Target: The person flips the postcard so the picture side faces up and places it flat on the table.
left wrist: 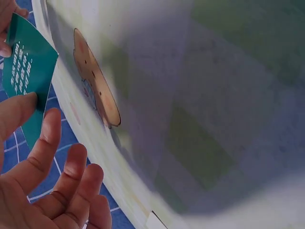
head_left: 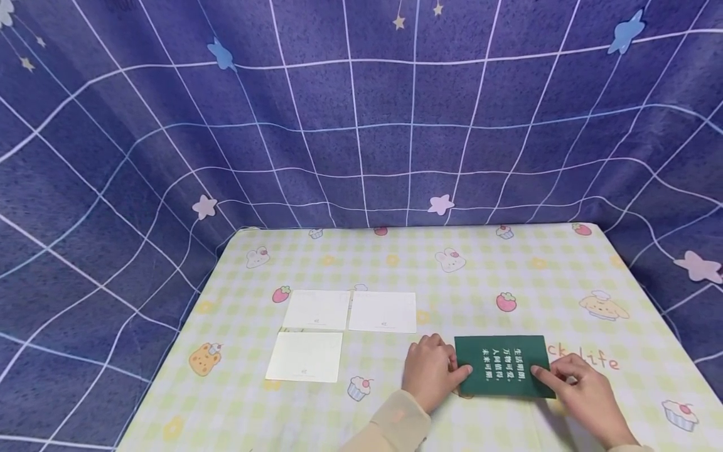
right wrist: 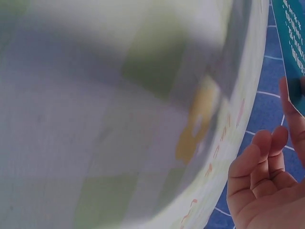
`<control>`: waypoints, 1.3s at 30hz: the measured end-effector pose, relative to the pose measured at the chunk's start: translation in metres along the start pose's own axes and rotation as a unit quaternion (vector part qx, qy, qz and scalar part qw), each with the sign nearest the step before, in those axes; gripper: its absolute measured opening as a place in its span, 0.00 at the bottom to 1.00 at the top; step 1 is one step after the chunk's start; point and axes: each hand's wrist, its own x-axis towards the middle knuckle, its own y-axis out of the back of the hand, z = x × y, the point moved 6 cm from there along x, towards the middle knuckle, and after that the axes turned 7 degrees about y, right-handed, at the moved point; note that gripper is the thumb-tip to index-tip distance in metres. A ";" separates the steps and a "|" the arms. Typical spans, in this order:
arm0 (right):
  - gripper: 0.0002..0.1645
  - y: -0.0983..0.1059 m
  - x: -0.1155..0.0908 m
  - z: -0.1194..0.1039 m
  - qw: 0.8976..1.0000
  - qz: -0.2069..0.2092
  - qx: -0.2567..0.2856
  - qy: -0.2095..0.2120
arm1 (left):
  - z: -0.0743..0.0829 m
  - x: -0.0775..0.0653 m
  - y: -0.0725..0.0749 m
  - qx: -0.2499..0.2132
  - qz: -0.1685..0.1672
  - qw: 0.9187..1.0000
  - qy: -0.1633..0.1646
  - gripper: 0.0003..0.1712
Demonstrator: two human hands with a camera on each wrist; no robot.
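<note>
A dark green card with lines of white Chinese characters is held above the near right part of the table. My left hand pinches its left end, thumb on the printed face and index finger at the edge. At the opposite end my right hand grips the card between thumb and fingers. In the left wrist view the green card stands tilted, with the left hand's other fingers spread loosely. The right wrist view catches only a strip of the card, beside the right hand.
Three pale cards lie flat on the left half of the table: one at back left, one beside it and one in front. A checked cloth with cartoon prints covers the table. Behind hangs a blue curtain.
</note>
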 end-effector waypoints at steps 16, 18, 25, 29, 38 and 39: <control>0.24 -0.004 0.005 0.012 0.994 -0.080 -0.051 -0.045 | 0.013 0.003 -0.019 0.115 -0.036 0.993 0.006 0.25; 0.27 -0.004 0.006 0.013 0.994 -0.085 -0.060 -0.045 | 0.015 0.005 -0.022 0.131 -0.045 0.990 0.006 0.23; 0.29 -0.003 0.008 0.017 0.987 -0.112 -0.103 -0.052 | 0.022 0.010 -0.029 0.175 -0.071 0.982 0.007 0.26; 0.37 -0.005 0.009 0.019 0.980 -0.129 -0.135 -0.069 | 0.024 0.012 -0.031 0.189 -0.074 0.979 0.007 0.26; 0.24 -0.008 0.010 0.007 0.977 -0.091 -0.194 -0.017 | 0.025 0.011 -0.036 0.229 -0.065 0.971 -0.003 0.27; 0.23 -0.008 0.010 0.006 0.976 -0.087 -0.199 -0.013 | 0.025 0.011 -0.036 0.233 -0.064 0.970 -0.006 0.27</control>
